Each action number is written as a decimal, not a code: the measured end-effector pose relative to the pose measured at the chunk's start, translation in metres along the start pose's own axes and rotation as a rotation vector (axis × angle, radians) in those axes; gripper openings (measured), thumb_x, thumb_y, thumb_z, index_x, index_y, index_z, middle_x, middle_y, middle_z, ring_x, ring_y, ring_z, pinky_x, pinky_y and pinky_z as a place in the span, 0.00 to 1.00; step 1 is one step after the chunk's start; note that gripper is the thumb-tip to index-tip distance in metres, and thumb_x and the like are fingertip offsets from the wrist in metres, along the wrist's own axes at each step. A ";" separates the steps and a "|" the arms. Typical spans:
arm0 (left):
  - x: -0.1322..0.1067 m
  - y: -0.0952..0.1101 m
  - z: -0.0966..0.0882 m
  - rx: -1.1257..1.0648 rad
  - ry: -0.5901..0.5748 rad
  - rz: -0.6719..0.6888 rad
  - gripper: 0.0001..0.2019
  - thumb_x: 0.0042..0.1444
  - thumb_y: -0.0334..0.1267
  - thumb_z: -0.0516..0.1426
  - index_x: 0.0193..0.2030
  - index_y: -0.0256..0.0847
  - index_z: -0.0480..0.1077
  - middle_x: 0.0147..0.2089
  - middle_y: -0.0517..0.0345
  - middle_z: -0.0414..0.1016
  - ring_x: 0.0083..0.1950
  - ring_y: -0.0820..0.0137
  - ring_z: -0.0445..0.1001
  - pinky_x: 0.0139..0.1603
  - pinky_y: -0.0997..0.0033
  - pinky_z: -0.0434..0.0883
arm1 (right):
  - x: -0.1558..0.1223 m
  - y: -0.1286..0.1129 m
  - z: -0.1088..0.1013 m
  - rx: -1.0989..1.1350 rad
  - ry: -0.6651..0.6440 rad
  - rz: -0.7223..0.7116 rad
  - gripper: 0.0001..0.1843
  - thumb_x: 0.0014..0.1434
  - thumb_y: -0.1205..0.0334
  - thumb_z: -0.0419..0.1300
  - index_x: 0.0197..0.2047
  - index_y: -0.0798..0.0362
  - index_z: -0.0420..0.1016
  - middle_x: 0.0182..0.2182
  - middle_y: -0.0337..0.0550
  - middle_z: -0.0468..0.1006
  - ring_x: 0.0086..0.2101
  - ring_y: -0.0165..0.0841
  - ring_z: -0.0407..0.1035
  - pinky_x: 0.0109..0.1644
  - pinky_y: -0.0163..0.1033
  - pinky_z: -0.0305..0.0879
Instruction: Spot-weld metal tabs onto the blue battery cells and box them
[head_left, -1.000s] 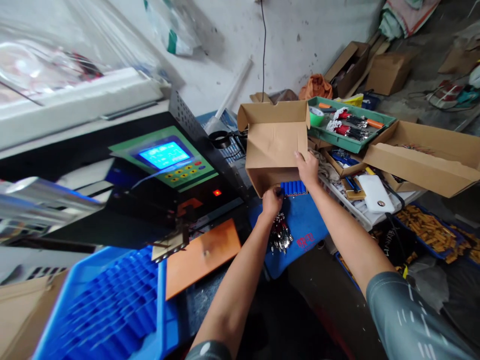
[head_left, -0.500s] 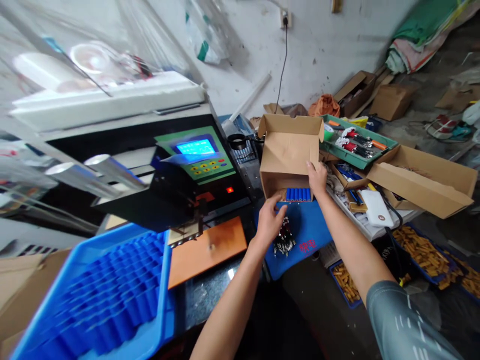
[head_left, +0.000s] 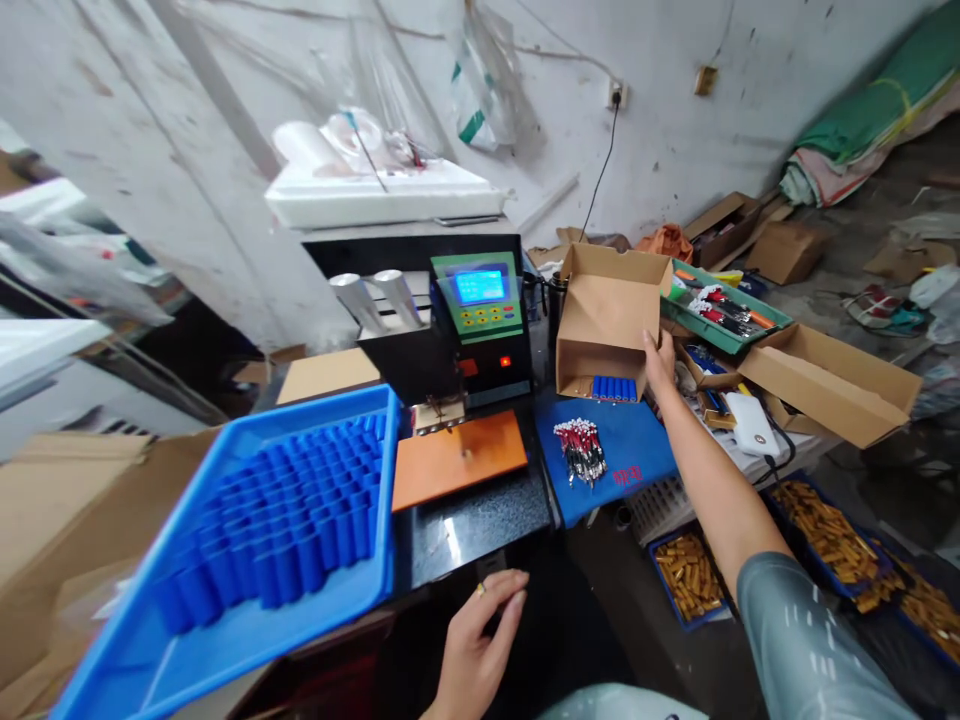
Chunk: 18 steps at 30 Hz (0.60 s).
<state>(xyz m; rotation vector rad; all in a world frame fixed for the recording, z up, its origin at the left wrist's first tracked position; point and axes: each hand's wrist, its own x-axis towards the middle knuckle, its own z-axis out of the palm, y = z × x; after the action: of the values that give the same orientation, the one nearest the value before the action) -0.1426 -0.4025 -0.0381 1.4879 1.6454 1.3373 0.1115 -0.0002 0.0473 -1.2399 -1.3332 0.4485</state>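
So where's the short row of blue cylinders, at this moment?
In the head view, right of centre, the short row of blue cylinders lies in the mouth of the open cardboard box, beyond the blue covering and beside the right hand.

Head cam, fwd & down

Over there, the tub (head_left: 337, 602) sits at the machine's (head_left: 420, 355) front left, cylinders (head_left: 300, 500) standing in it. A bundle of leads (head_left: 581, 450) lies on the mat (head_left: 637, 440) to the machine's right, and behind it is the carton (head_left: 611, 295), a row of cells (head_left: 615, 388) inside.
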 end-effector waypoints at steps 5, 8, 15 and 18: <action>-0.048 -0.037 -0.020 0.009 0.089 -0.118 0.12 0.56 0.50 0.58 0.39 0.50 0.80 0.42 0.53 0.81 0.45 0.57 0.80 0.52 0.55 0.77 | -0.037 -0.021 -0.015 -0.070 0.180 -0.078 0.29 0.62 0.44 0.50 0.58 0.57 0.63 0.56 0.61 0.69 0.53 0.44 0.67 0.57 0.49 0.63; -0.064 -0.052 -0.024 -0.011 0.100 -0.169 0.14 0.56 0.52 0.58 0.39 0.50 0.80 0.42 0.54 0.81 0.44 0.57 0.80 0.50 0.55 0.78 | -0.086 -0.029 -0.014 -0.168 -0.037 -0.168 0.18 0.61 0.49 0.53 0.44 0.54 0.72 0.41 0.51 0.78 0.42 0.41 0.72 0.49 0.44 0.67; -0.080 -0.079 -0.017 -0.040 0.048 -0.168 0.14 0.57 0.53 0.57 0.38 0.51 0.80 0.40 0.56 0.82 0.42 0.58 0.81 0.47 0.58 0.79 | -0.164 -0.030 0.023 -0.463 -0.640 -0.042 0.08 0.57 0.60 0.58 0.28 0.50 0.73 0.28 0.42 0.79 0.31 0.38 0.72 0.35 0.37 0.62; -0.090 -0.089 -0.016 -0.038 0.050 -0.182 0.16 0.57 0.55 0.56 0.38 0.50 0.80 0.40 0.54 0.82 0.42 0.58 0.81 0.47 0.59 0.79 | -0.164 -0.037 0.035 -0.583 -0.645 -0.052 0.09 0.57 0.60 0.58 0.26 0.52 0.73 0.26 0.43 0.78 0.30 0.37 0.71 0.32 0.36 0.56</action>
<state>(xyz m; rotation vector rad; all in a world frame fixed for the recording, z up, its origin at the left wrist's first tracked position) -0.1709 -0.4830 -0.1331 1.2599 1.7316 1.3066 0.0225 -0.1367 -0.0066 -1.5991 -2.1455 0.4567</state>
